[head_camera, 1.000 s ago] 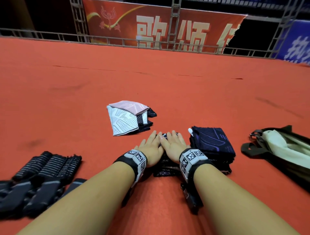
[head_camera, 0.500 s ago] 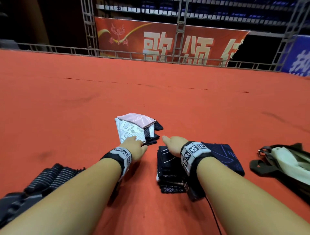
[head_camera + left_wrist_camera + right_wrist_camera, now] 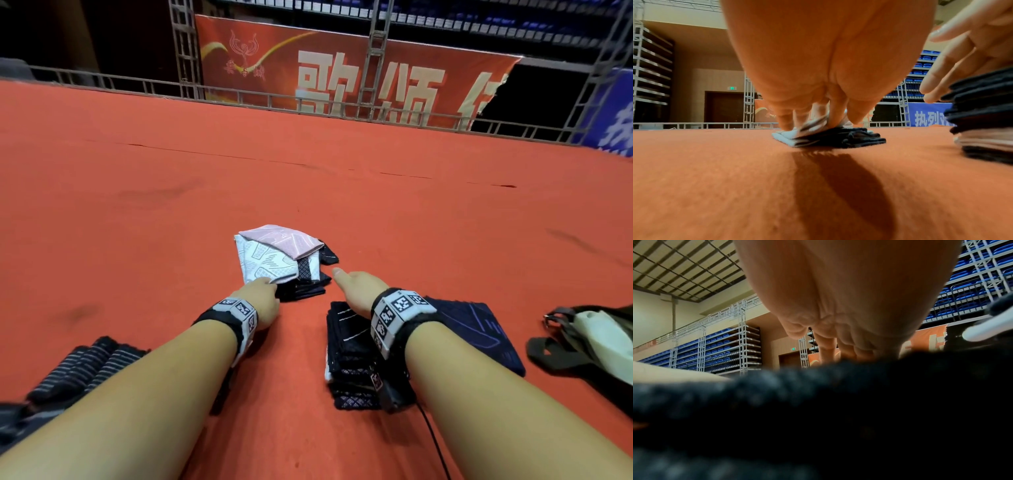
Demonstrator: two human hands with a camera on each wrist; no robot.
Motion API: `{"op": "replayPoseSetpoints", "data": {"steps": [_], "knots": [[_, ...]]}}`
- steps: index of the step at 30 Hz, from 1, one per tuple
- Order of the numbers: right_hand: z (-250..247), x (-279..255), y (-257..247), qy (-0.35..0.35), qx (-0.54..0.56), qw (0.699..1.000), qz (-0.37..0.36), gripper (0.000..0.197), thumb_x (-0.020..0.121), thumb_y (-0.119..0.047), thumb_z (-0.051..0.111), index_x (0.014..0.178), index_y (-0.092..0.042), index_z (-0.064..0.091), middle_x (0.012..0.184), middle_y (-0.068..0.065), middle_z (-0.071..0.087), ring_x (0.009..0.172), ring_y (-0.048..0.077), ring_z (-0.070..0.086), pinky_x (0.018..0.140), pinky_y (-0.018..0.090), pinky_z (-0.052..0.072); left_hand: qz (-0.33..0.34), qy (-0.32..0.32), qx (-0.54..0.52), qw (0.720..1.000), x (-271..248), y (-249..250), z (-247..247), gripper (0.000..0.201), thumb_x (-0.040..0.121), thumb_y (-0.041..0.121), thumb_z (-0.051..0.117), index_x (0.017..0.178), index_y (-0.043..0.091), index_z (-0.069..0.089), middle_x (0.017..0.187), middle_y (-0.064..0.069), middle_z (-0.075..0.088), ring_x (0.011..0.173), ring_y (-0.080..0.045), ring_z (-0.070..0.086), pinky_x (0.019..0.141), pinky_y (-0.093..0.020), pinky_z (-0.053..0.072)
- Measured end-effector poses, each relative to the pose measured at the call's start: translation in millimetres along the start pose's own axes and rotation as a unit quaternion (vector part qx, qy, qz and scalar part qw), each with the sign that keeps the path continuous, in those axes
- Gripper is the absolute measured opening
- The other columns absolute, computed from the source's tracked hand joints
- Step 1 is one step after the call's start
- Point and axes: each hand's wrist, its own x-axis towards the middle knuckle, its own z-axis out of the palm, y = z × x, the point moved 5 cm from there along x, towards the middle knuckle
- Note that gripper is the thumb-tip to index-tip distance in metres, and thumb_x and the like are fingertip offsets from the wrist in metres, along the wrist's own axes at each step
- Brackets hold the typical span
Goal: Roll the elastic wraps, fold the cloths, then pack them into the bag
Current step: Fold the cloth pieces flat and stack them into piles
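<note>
Three heaps of cloth sit on the red carpeted floor (image 3: 171,212) in front of you, and they tell most of the story: two stacks of dark folded cloths — a black mesh-patterned one (image 3: 346,346) under your right wrist and a navy one with blue line markings (image 3: 479,329) just beside it — look finished, while the loose pile of white, pink and black patterned cloths (image 3: 274,263) farther out seems to be what remains to fold. The black ribbed elastic wraps (image 3: 85,363) at your near left appear rolled into short cylinders, though blur hides how many. The dark olive bag with a pale lining (image 3: 589,342) lies open at the far right, well apart from the loose pile, and I judge packing has not begun — nothing folded shows inside it. Your left hand (image 3: 260,298) reaches the near edge of the loose pile; the head view hides its fingertips, but the left wrist view shows the fingers (image 3: 803,116) curled down and pinching the white cloth's corner off the stack. Your right hand (image 3: 359,291) hovers over the bare carpet between the piles, its fingers loosely spread and gripping nothing — the left wrist camera catches it (image 3: 953,65) above the folded stack. The right wrist view adds little, mostly blurred dark cloth filling its lower half.
</note>
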Motion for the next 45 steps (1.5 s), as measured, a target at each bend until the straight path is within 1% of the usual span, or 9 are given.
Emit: {"op": "replayPoseSetpoints", "data": {"steps": [7, 11, 20, 27, 31, 34, 38, 41, 45], "knots": [[-10.1, -14.0, 0.2, 0.061, 0.051, 0.997, -0.002, 0.048, 0.107, -0.036, 0.034, 0.116, 0.001, 0.063, 0.114, 0.019, 0.067, 0.113, 0.037, 0.061, 0.085, 0.036, 0.046, 0.013, 0.174, -0.129, 0.976, -43.8, -5.3, -84.5, 0.045, 0.083, 0.006, 0.052, 0.121, 0.028, 0.064, 0.132, 0.001, 0.062, 0.115, -0.030, 0.062, 0.093, -0.035, 0.050], [-17.8, -33.8, -5.0, 0.086, 0.064, 0.994, -0.005, 0.037, 0.101, -0.025, 0.052, 0.133, -0.008, 0.059, 0.126, 0.012, 0.067, 0.113, 0.029, 0.064, 0.095, 0.036, 0.051, 0.070, 0.214, -0.178, 0.958, -77.4, 3.0, -128.6, 0.032, 0.087, 0.005, 0.050, 0.105, 0.027, 0.064, 0.114, -0.003, 0.067, 0.102, -0.030, 0.063, 0.081, -0.032, 0.048], [-26.2, -84.6, -25.0, 0.105, 0.199, 0.972, -0.063, 0.047, 0.084, -0.021, 0.075, 0.128, -0.018, 0.059, 0.112, 0.000, 0.066, 0.104, 0.020, 0.066, 0.090, 0.031, 0.053, 0.143, 0.179, -0.362, 0.904, -154.6, 23.3, -183.9, 0.056, 0.079, -0.005, 0.056, 0.123, 0.029, 0.059, 0.100, -0.005, 0.071, 0.073, -0.019, 0.066, 0.065, -0.036, 0.057], [4.1, -123.8, -29.7, -0.034, 0.469, 0.879, -0.081, 0.007, 0.092, 0.000, 0.064, 0.098, -0.003, 0.066, 0.060, 0.000, 0.061, 0.042, 0.008, 0.047, 0.047, 0.019, 0.042, 0.162, 0.146, -0.462, 0.860, -185.3, 31.7, -188.6, 0.044, 0.079, -0.010, 0.064, 0.108, 0.023, 0.067, 0.093, -0.003, 0.071, 0.074, -0.013, 0.066, 0.064, -0.025, 0.052], [5.6, -142.0, -25.7, -0.025, 0.508, 0.857, -0.085, 0.013, 0.093, 0.000, 0.062, 0.104, -0.007, 0.066, 0.063, -0.001, 0.063, 0.040, 0.008, 0.049, 0.043, 0.021, 0.044, 0.102, 0.168, -0.590, 0.783, -189.1, 23.6, -171.2, 0.041, 0.076, 0.007, 0.079, 0.112, 0.020, 0.066, 0.090, -0.009, 0.065, 0.066, -0.017, 0.059, 0.053, -0.027, 0.045], [5.9, -150.1, -21.9, -0.005, 0.514, 0.853, -0.089, 0.019, 0.094, -0.003, 0.063, 0.113, -0.001, 0.063, 0.066, 0.004, 0.065, 0.040, 0.008, 0.047, 0.039, 0.020, 0.039, 0.047, 0.072, -0.683, 0.726, -194.2, 27.0, -143.7, 0.031, 0.082, 0.019, 0.080, 0.108, 0.007, 0.069, 0.095, -0.015, 0.066, 0.071, -0.024, 0.061, 0.057, -0.030, 0.048], [16.3, -154.8, -16.1, -0.010, 0.505, 0.861, -0.059, 0.016, 0.091, -0.002, 0.065, 0.107, -0.003, 0.064, 0.081, 0.011, 0.071, 0.047, 0.013, 0.059, 0.040, 0.022, 0.043, -0.012, -0.051, -0.630, 0.775, -200.9, 22.7, -95.0, 0.047, 0.072, 0.021, 0.083, 0.114, 0.011, 0.065, 0.100, -0.013, 0.061, 0.074, -0.023, 0.059, 0.056, -0.027, 0.046], [28.2, -156.3, -14.7, -0.038, 0.500, 0.864, -0.033, 0.011, 0.090, -0.004, 0.068, 0.096, -0.012, 0.064, 0.078, 0.007, 0.075, 0.053, 0.016, 0.067, 0.048, 0.028, 0.053, 0.010, -0.056, -0.598, 0.800, -204.2, 13.5, -81.3, 0.070, 0.062, 0.014, 0.084, 0.124, -0.003, 0.058, 0.107, -0.018, 0.063, 0.091, -0.030, 0.055, 0.061, -0.030, 0.043], [40.3, -153.8, -18.5, -0.032, 0.515, 0.856, -0.037, 0.013, 0.086, -0.002, 0.069, 0.097, -0.009, 0.067, 0.076, 0.010, 0.074, 0.055, 0.021, 0.062, 0.052, 0.028, 0.049, 0.029, -0.026, -0.574, 0.818, -213.0, 9.4, -80.5, 0.056, 0.072, 0.004, 0.081, 0.124, 0.003, 0.061, 0.119, -0.020, 0.071, 0.104, -0.034, 0.071, 0.083, -0.043, 0.057]]}}
